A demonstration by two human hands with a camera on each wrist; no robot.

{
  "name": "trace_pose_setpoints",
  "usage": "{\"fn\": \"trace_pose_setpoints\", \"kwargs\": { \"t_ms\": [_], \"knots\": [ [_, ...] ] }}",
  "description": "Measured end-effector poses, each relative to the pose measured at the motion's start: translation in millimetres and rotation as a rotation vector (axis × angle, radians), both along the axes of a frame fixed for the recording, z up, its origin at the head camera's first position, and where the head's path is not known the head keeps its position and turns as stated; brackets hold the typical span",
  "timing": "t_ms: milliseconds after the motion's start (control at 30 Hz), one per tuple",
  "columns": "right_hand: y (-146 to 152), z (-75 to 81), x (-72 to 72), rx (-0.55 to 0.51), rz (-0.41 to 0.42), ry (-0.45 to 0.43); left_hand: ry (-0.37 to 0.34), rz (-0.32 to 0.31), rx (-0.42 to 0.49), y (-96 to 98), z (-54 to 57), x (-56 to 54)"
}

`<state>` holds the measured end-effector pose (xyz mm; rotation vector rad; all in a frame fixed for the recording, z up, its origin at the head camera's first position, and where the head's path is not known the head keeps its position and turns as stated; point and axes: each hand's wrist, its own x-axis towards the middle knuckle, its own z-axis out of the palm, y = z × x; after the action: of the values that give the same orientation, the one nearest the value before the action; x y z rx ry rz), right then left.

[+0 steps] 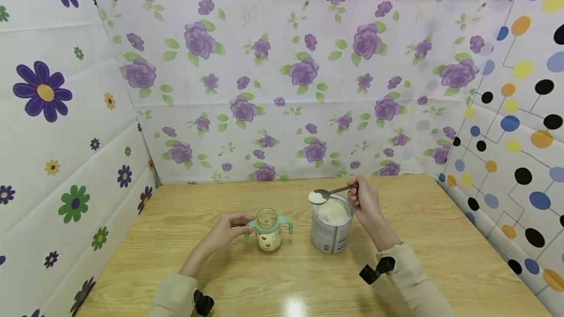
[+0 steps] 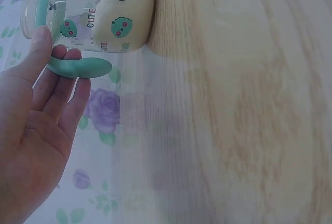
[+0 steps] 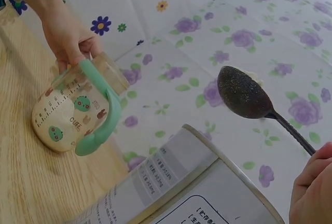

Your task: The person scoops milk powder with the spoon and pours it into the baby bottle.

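A glass baby bottle [image 1: 269, 238] with a mint-green collar and two side handles stands uncapped on the table, partly filled with pale powder. My left hand [image 1: 230, 231] pinches its left handle [image 2: 83, 67] between thumb and fingers. To the right stands a milk powder can [image 1: 331, 234], its top off and pale powder [image 1: 333, 211] visible inside. My right hand [image 1: 365, 201] grips a dark spoon [image 3: 244, 93] by the handle, holding it over the can's rim. White powder [image 1: 316, 197] lies heaped in the spoon's bowl, which points left toward the bottle.
Bottle and can stand a short gap apart on the wooden table [image 1: 273, 287]. A flowered cloth [image 1: 282, 87] hangs behind the table, with patterned cloths at the left and right sides. Black wrist cameras [image 1: 377, 270] sit on both sleeves.
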<state>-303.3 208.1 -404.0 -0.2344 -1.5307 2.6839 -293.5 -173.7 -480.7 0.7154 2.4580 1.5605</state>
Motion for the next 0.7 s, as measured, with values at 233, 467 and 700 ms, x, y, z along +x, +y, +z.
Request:
{"fn": "trace_pose_setpoints", "kwargs": {
  "t_ms": [233, 467, 700],
  "knots": [
    [-5.2, -0.2, -2.4, 0.028, 0.004, 0.003, -0.008, 0.005, 0.005, 0.1, 0.1, 0.1],
    [-9.9, -2.3, -5.6, 0.028, 0.001, -0.016, 0.004, 0.010, -0.009, 0.3, 0.3, 0.2],
    [-15.9, -2.1, -7.4, 0.040, 0.001, -0.006, 0.019, 0.004, -0.002, -0.4, -2.0, -1.4]
  ]
}}
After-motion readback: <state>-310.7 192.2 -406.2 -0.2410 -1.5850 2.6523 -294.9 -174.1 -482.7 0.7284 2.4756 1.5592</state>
